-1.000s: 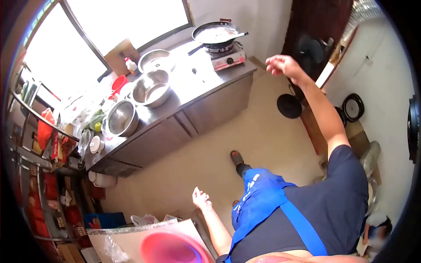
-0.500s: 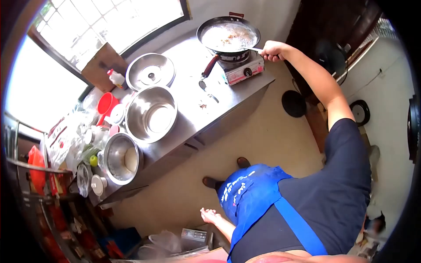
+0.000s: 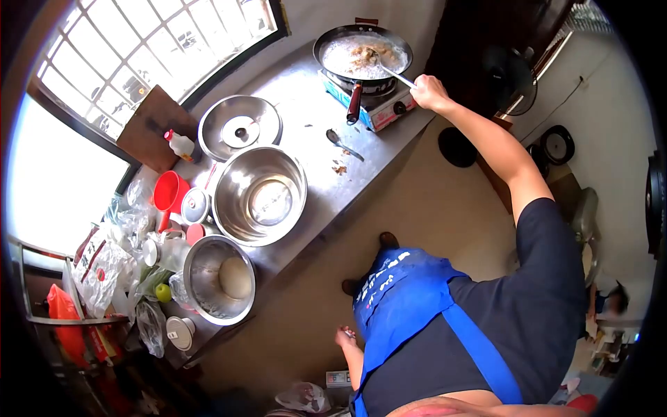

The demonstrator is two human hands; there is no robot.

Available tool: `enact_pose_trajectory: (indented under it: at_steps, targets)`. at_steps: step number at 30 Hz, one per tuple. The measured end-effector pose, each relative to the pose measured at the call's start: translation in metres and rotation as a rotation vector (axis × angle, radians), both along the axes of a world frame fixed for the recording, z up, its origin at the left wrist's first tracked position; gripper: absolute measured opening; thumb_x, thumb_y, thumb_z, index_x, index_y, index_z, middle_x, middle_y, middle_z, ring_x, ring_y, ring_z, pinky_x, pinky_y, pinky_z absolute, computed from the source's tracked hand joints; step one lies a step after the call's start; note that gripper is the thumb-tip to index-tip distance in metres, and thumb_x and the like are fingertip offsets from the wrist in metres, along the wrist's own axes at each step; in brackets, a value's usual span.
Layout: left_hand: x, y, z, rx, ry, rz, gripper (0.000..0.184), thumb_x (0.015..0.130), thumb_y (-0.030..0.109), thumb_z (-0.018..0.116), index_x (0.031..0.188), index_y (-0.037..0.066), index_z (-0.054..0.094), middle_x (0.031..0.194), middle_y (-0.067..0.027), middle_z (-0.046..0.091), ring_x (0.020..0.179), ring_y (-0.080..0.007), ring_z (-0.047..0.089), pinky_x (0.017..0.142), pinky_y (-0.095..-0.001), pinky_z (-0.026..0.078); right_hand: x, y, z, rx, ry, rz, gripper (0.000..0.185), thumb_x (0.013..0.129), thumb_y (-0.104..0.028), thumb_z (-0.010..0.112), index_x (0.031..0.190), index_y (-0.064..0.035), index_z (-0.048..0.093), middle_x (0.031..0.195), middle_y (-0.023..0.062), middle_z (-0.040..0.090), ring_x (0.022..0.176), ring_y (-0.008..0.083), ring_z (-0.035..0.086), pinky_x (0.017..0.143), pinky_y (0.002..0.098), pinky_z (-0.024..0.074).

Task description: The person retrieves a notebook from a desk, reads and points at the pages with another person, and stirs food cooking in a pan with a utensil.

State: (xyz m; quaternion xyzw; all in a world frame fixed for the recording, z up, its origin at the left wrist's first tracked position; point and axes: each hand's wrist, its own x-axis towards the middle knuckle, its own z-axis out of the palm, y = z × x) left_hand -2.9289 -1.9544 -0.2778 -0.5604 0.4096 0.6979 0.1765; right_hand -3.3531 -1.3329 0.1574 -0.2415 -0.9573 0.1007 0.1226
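My right hand [image 3: 429, 92] is closed round the handle of a long-handled metal cooking utensil [image 3: 397, 74]. The utensil reaches into a dark wok [image 3: 319, 58], where its head is partly hidden among browned food [image 3: 363, 55] in bubbling, pale liquid. The wok sits on a portable gas stove [image 3: 389, 115], its brown side handle [image 3: 354, 103] pointing towards the counter's front. My left hand [image 3: 345, 336] hangs low beside the blue apron [image 3: 399, 295], fingers curled; I cannot make out what is in them. A dark spoon [image 3: 344, 145] lies on the counter near some spilled crumbs.
Along the steel counter [image 3: 316, 201] stand a large steel bowl [image 3: 295, 174], a smaller bowl with pale contents [image 3: 249, 306], a steel basin [image 3: 208, 132] and a red dipper [image 3: 169, 191]. Plastic bags [image 3: 104, 278] crowd the left end. A standing fan [image 3: 511, 80] is beyond my right arm.
The view has shifted, with the bowls now further right in it. My right hand has moved the utensil's head towards the wok's middle, and the food there looks more heaped. My left fingers curl more.
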Motion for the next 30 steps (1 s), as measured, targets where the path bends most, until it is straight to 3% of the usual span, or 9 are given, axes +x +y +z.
enact_pose_trajectory:
  at_steps: [1,4,7,13,17,19,20,27,30]
  targets:
    - [0.008,0.000,-0.003,0.007,-0.036,-0.018,0.014,0.097,0.023,0.054,0.092,0.010,0.054,0.069,-0.0050,0.055,0.051,-0.0163,0.048,0.045,-0.0328,0.038,-0.005,0.001,0.003,0.031,0.007,0.013,0.025,0.083,-0.020,0.062,0.087,0.0019,0.072,0.087,0.0256,0.069,0.084,0.0436,0.068,0.078,0.0494,0.0548]
    - [0.040,-0.013,-0.017,0.506,0.790,-0.163,0.014,0.097,0.021,0.050,0.089,0.010,0.055,0.070,-0.0052,0.056,0.052,-0.0178,0.047,0.046,-0.0343,0.037,-0.007,0.015,0.019,0.140,0.006,0.061,0.023,0.083,-0.019,0.061,0.087,-0.0003,0.073,0.089,0.0264,0.069,0.085,0.0439,0.068,0.080,0.0511,0.0554]
    - [0.014,0.001,0.024,-0.202,-0.219,-0.324,0.014,0.097,0.019,0.047,0.089,0.010,0.054,0.070,-0.0050,0.056,0.052,-0.0191,0.047,0.047,-0.0355,0.038,0.008,0.013,0.065,0.163,-0.081,0.102,0.024,0.083,-0.018,0.061,0.094,-0.0011,0.074,0.100,0.0246,0.071,0.095,0.0421,0.069,0.083,0.0508,0.0557]
    - [-0.032,0.003,0.014,-0.080,-0.081,-0.217,0.016,0.098,0.024,0.054,0.097,0.009,0.058,0.071,-0.0062,0.056,0.055,-0.0160,0.050,0.047,-0.0336,0.042,0.025,0.033,0.120,0.205,-0.126,0.155,0.027,0.082,-0.022,0.069,0.101,-0.0041,0.076,0.093,0.0191,0.073,0.092,0.0363,0.069,0.083,0.0464,0.0551]
    - [-0.042,0.000,0.004,-0.051,-0.013,-0.183,0.017,0.094,0.022,0.058,0.086,0.006,0.060,0.075,-0.0086,0.062,0.058,-0.0132,0.056,0.046,-0.0297,0.044,0.014,0.030,0.138,0.304,-0.032,0.191,0.020,0.080,-0.014,0.064,0.092,-0.0004,0.074,0.090,0.0203,0.072,0.088,0.0390,0.069,0.079,0.0478,0.0558]
    - [-0.045,0.001,0.001,-0.055,-0.010,-0.173,0.018,0.096,0.023,0.057,0.096,0.006,0.060,0.074,-0.0079,0.059,0.055,-0.0149,0.052,0.045,-0.0318,0.044,-0.002,0.037,0.147,0.447,-0.074,0.215,0.019,0.079,-0.011,0.061,0.087,0.0009,0.073,0.088,0.0206,0.072,0.083,0.0404,0.069,0.076,0.0481,0.0564]
    - [-0.046,0.003,0.003,-0.060,-0.014,-0.172,0.022,0.097,0.025,0.056,0.105,0.005,0.061,0.072,-0.0071,0.056,0.052,-0.0166,0.048,0.045,-0.0339,0.043,-0.011,0.041,0.146,0.480,-0.053,0.255,0.017,0.078,-0.011,0.061,0.084,0.0009,0.073,0.088,0.0209,0.072,0.082,0.0414,0.069,0.074,0.0478,0.0570]
    - [-0.045,0.026,0.030,-0.146,-0.077,-0.336,0.023,0.098,0.023,0.055,0.102,0.001,0.058,0.069,-0.0084,0.055,0.050,-0.0176,0.048,0.044,-0.0340,0.042,-0.072,0.019,0.093,0.573,-0.104,0.294,0.016,0.080,-0.006,0.059,0.083,-0.0045,0.074,0.093,0.0164,0.074,0.086,0.0368,0.072,0.076,0.0461,0.0587]
    - [-0.043,0.029,0.033,-0.166,-0.123,-0.369,0.022,0.098,0.023,0.054,0.103,0.001,0.058,0.069,-0.0090,0.056,0.050,-0.0175,0.049,0.044,-0.0330,0.042,-0.074,0.033,0.064,0.646,-0.127,0.637,0.013,0.081,-0.004,0.058,0.079,-0.0007,0.070,0.089,0.0189,0.071,0.085,0.0374,0.071,0.073,0.0457,0.0583]
